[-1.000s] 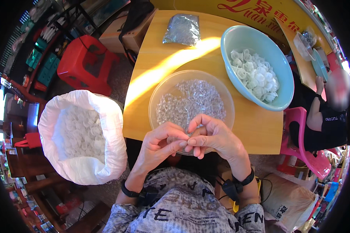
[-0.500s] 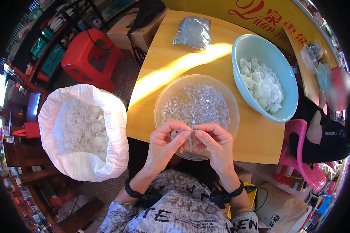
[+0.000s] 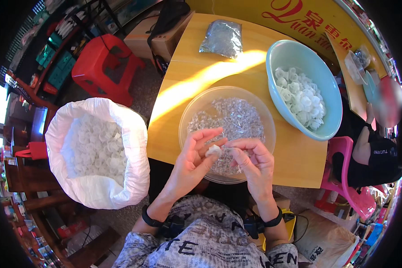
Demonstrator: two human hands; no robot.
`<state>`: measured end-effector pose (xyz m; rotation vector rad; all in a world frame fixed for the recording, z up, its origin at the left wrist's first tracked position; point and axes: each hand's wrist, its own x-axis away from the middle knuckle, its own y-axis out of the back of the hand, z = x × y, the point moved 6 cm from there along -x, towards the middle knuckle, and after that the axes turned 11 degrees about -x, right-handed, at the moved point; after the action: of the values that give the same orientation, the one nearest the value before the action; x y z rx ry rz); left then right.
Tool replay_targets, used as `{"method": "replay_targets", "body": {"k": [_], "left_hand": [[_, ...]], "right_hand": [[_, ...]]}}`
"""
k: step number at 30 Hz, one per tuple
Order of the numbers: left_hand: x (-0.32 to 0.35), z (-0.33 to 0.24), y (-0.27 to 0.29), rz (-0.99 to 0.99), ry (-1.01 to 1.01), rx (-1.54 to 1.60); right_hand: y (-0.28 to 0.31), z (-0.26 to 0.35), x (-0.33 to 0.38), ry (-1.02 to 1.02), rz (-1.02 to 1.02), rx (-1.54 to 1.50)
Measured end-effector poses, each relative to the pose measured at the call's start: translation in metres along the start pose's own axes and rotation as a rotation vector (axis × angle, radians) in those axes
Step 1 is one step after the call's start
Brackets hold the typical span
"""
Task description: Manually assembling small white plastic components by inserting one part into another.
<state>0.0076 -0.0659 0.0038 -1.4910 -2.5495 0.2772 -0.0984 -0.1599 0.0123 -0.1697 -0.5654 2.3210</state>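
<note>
My left hand (image 3: 193, 161) pinches a small white plastic piece (image 3: 213, 151) between thumb and fingers, just over the near rim of a clear bowl (image 3: 196, 107) holding several small clear parts. My right hand (image 3: 253, 164) sits beside it, fingertips curled against a small clear part and touching the white piece. Both hands hover over the near edge of the wooden table (image 3: 183, 76). A pale blue bowl (image 3: 281, 49) with several white pieces stands at the table's right.
A white sack (image 3: 120, 178) full of white pieces stands open at my left. A clear bag of small parts (image 3: 222, 38) lies at the table's far side. A red stool (image 3: 100, 67) is far left. Another person sits on a pink stool (image 3: 344, 192) at right.
My hands have drawn slightly apart, and the left hand now shows the white piece at its fingertips. The view has shifted a little; bowls and sack stay put.
</note>
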Motion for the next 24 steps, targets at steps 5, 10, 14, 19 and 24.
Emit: {"method": "replay_targets", "body": {"k": [5, 10, 14, 19, 24], "left_hand": [[0.002, 0.002, 0.006, 0.035, -0.168, -0.056], [0.006, 0.011, 0.016, 0.042, -0.064, -0.223], [0.006, 0.008, 0.004, 0.003, 0.064, -0.049], [0.005, 0.008, 0.004, -0.038, 0.117, 0.16], [0.002, 0.011, 0.003, -0.043, 0.126, 0.249]], "right_hand": [[-0.007, -0.004, 0.008, 0.026, 0.099, -0.012], [-0.004, -0.006, 0.015, 0.067, 0.06, -0.028], [0.0, -0.009, 0.015, 0.039, 0.054, -0.028], [-0.001, -0.006, 0.014, 0.101, 0.027, 0.062], [0.0, -0.004, 0.017, 0.187, 0.031, 0.175]]}}
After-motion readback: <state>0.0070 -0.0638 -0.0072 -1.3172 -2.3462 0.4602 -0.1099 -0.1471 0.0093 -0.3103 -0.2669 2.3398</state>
